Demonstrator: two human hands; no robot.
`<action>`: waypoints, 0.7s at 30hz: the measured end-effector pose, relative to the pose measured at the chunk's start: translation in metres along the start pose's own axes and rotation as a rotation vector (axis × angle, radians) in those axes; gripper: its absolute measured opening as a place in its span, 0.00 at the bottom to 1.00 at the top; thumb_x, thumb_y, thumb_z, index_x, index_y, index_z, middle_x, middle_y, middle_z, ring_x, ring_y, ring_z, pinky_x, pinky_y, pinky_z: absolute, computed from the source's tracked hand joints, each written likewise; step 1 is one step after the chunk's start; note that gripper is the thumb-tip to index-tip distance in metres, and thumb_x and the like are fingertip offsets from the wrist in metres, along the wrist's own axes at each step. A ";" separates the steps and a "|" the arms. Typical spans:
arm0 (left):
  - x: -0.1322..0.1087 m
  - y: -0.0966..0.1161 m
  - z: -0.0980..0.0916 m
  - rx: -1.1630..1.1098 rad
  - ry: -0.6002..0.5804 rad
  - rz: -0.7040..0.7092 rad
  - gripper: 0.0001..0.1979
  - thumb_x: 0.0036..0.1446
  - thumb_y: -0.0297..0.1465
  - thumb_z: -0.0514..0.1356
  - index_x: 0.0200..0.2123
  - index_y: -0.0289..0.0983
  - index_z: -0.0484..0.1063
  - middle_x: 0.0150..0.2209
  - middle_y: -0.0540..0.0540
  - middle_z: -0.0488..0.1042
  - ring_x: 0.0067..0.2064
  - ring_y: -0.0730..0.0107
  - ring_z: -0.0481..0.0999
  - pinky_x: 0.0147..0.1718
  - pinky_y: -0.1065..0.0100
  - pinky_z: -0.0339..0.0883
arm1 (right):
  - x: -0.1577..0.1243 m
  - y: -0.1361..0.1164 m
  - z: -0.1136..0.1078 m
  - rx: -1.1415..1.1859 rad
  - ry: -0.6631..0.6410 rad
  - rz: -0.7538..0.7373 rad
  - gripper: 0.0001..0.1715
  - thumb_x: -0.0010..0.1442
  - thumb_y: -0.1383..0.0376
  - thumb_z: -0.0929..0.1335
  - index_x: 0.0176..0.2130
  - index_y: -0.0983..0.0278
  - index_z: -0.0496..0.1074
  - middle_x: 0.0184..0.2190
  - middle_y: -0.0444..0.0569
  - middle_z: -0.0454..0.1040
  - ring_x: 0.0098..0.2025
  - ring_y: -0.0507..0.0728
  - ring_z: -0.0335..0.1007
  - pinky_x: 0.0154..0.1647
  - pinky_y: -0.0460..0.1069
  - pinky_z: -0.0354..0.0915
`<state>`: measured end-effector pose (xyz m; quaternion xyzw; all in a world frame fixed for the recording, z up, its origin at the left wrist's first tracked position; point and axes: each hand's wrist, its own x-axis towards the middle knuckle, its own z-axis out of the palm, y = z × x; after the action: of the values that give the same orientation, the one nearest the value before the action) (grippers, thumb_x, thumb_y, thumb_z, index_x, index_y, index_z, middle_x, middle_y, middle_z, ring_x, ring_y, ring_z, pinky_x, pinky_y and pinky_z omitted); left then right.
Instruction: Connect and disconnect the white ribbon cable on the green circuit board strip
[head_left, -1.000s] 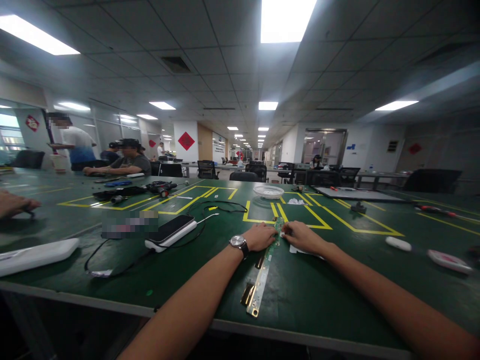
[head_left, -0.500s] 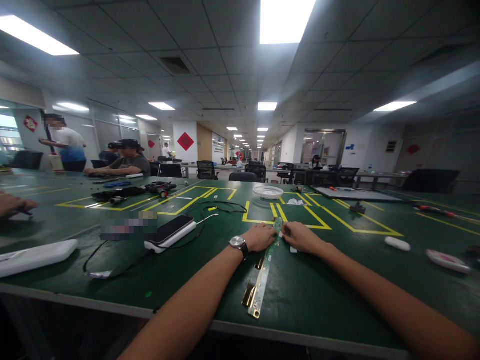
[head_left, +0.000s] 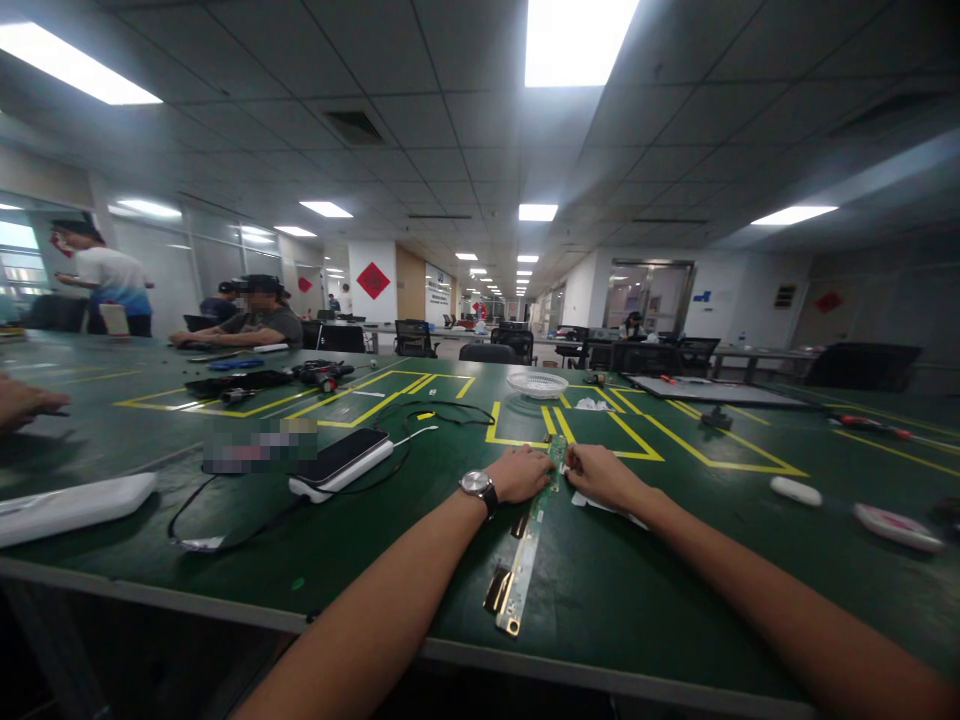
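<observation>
A long, narrow circuit board (head_left: 531, 540) lies on the green tabletop, pointing away from me, with copper-coloured flaps on its left side. My left hand (head_left: 520, 475), wearing a round-faced watch (head_left: 476, 484) at the wrist, rests its bent fingers on the far end of the board from the left. Across from it, my right hand (head_left: 600, 474) is closed in a pinch at the board's right edge. A small white bit shows at those fingertips, too small to name. Under the right hand and wrist lies a thin white sheet (head_left: 589, 501), partly hidden.
To the left are a phone on a white power bank (head_left: 352, 463), a black cable (head_left: 397, 458) and a white case (head_left: 82, 508). A white basket (head_left: 537, 384) stands ahead. Rightward lie a white oval object (head_left: 795, 489) and a pink-and-white one (head_left: 896, 526). Another person's hand (head_left: 30, 402) is far left.
More of the white sheet shows beneath my right hand and wrist. Both hands and the board stay nearly in place. A standing person at the far left has shifted leftward.
</observation>
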<state>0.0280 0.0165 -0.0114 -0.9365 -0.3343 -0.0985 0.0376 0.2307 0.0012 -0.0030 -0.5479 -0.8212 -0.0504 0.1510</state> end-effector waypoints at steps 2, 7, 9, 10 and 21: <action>0.001 0.000 0.001 0.006 -0.004 0.005 0.14 0.66 0.33 0.49 0.53 0.41 0.67 0.57 0.42 0.69 0.55 0.52 0.67 0.51 0.53 0.64 | 0.001 0.003 0.002 0.013 0.005 -0.021 0.05 0.55 0.68 0.66 0.36 0.63 0.70 0.34 0.51 0.77 0.36 0.57 0.71 0.34 0.46 0.57; 0.001 -0.001 0.001 -0.007 -0.028 -0.001 0.15 0.67 0.34 0.48 0.54 0.42 0.66 0.56 0.43 0.69 0.55 0.53 0.66 0.52 0.52 0.63 | 0.001 0.008 0.001 0.072 -0.007 -0.102 0.04 0.57 0.67 0.65 0.34 0.63 0.71 0.32 0.50 0.76 0.35 0.56 0.71 0.36 0.46 0.59; 0.001 -0.001 0.000 -0.012 -0.040 -0.008 0.15 0.67 0.34 0.48 0.54 0.42 0.66 0.55 0.43 0.70 0.55 0.53 0.66 0.52 0.52 0.63 | 0.001 0.009 -0.001 0.091 -0.009 -0.135 0.05 0.58 0.66 0.65 0.32 0.63 0.71 0.31 0.49 0.76 0.34 0.55 0.71 0.35 0.46 0.60; 0.001 -0.001 0.000 -0.014 -0.044 -0.011 0.15 0.67 0.34 0.48 0.54 0.42 0.66 0.54 0.43 0.70 0.55 0.54 0.66 0.52 0.52 0.63 | 0.001 0.010 -0.002 0.101 -0.007 -0.149 0.05 0.58 0.66 0.65 0.32 0.63 0.71 0.31 0.49 0.76 0.34 0.55 0.70 0.36 0.46 0.60; 0.002 -0.002 0.000 -0.049 -0.055 -0.020 0.17 0.67 0.35 0.48 0.56 0.41 0.64 0.53 0.39 0.70 0.55 0.52 0.66 0.52 0.49 0.64 | 0.001 0.015 -0.004 0.165 -0.016 -0.171 0.08 0.59 0.63 0.65 0.33 0.63 0.72 0.31 0.48 0.76 0.33 0.55 0.71 0.36 0.47 0.61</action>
<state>0.0282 0.0192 -0.0115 -0.9361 -0.3421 -0.0814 0.0046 0.2449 0.0071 0.0004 -0.4620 -0.8675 0.0090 0.1841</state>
